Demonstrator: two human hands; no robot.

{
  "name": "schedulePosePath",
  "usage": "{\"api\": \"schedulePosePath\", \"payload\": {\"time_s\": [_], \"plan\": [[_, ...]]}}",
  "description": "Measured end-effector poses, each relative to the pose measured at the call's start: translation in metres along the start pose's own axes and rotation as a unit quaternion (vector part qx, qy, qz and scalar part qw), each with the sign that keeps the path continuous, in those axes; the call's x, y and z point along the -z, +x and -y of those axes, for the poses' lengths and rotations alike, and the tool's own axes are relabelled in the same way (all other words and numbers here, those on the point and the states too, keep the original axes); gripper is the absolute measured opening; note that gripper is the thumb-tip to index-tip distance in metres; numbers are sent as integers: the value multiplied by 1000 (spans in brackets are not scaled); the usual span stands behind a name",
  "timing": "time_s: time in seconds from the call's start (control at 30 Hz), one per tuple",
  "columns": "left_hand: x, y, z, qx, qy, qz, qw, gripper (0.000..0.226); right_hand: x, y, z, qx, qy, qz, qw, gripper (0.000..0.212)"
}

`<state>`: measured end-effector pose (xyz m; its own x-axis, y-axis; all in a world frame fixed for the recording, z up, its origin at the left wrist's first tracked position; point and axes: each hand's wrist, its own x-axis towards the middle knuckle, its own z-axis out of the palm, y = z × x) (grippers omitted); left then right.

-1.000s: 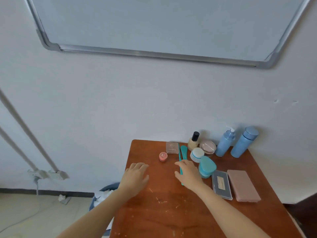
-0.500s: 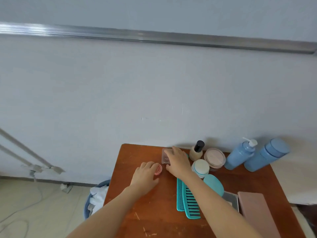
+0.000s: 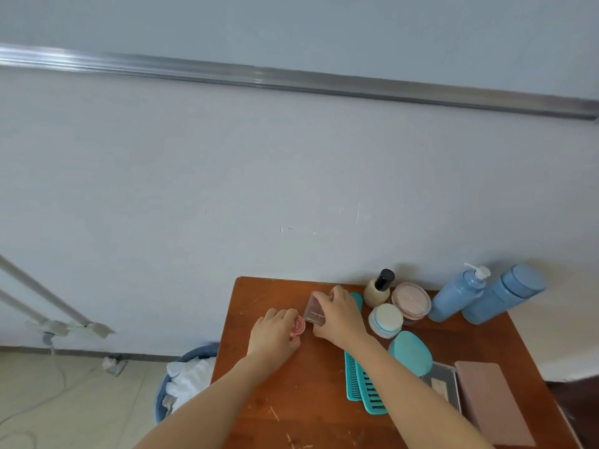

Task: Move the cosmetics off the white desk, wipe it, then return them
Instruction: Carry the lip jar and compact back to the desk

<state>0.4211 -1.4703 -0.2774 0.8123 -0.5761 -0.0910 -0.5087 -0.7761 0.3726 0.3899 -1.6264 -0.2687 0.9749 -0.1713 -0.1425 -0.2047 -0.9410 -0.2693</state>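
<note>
Pink jar (image 3: 298, 326) sat lower-middle of frame on the brown worktop (image 3: 259, 296). Left hand (image 3: 275, 335) curled its fingers on it, right hand (image 3: 338, 315) gripped a clear case (image 3: 315, 311). Pickup step probably, lifting both next.

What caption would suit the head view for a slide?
Left hand grips a small pink jar while right hand holds a clear compact at a brown table.

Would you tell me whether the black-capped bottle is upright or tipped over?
Upright: the black-capped bottle stands on its base, cap uppermost.
</note>
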Motion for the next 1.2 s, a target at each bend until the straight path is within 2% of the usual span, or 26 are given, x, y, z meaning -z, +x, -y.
{"api": "schedulePosePath", "payload": {"time_s": [0.17, 0.33, 0.53, 0.7, 0.87, 1.0, 1.2], "plan": [[18, -14, 43, -3, -39, -20, 999, 52, 4, -18, 23, -12, 24, -11, 1000, 66], [46, -21, 80, -76, -61, -20, 995, 50, 12, -44, 63, -49, 34, -50, 997, 67], [72, -50, 113, -180, -115, 17, 977, 51, 7, -115, 130, -145, 38, -128, 980, 61], [77, -99, 95, -276, -128, 90, 948, 54, -9, -194, 173, -260, 46, -146, 953, 63], [79, -151, 37, -401, -119, 149, 896, 58, -12, -294, 189, -375, 31, -178, 909, 65], [70, -209, -14, -478, -115, 209, 846, 59, -22, -392, 211, -462, 27, -218, 859, 63], [45, -342, -71, -601, -117, 219, 760, 51, -52, -545, 270, -572, 27, -275, 772, 64]]}}
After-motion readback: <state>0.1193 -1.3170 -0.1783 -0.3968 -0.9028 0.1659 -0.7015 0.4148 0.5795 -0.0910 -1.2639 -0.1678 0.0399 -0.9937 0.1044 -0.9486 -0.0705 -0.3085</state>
